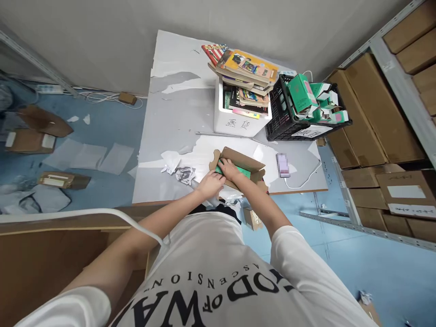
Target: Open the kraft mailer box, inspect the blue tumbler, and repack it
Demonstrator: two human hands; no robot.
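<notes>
An open brown cardboard box [242, 159] lies near the front edge of the table, its back flap raised. Inside it is a green box [244, 172], partly covered by my hands. My right hand [229, 169] reaches into the cardboard box, fingers curled over the left end of the green box. Beside it, my left hand [211, 184] rests at the cardboard box's near left corner with its fingers bent around the edge; the fingertips are partly hidden. Crumpled paper [185, 175] lies left of my left hand.
Behind stand a white bin [235, 129] piled with books [250, 66] and a black crate [281, 129] of green cartons [302, 93]. A blurred phone-like object [283, 165] with a white cable lies right. Shelves of cartons [405, 190] flank the table; a large open carton [51, 268] sits at left.
</notes>
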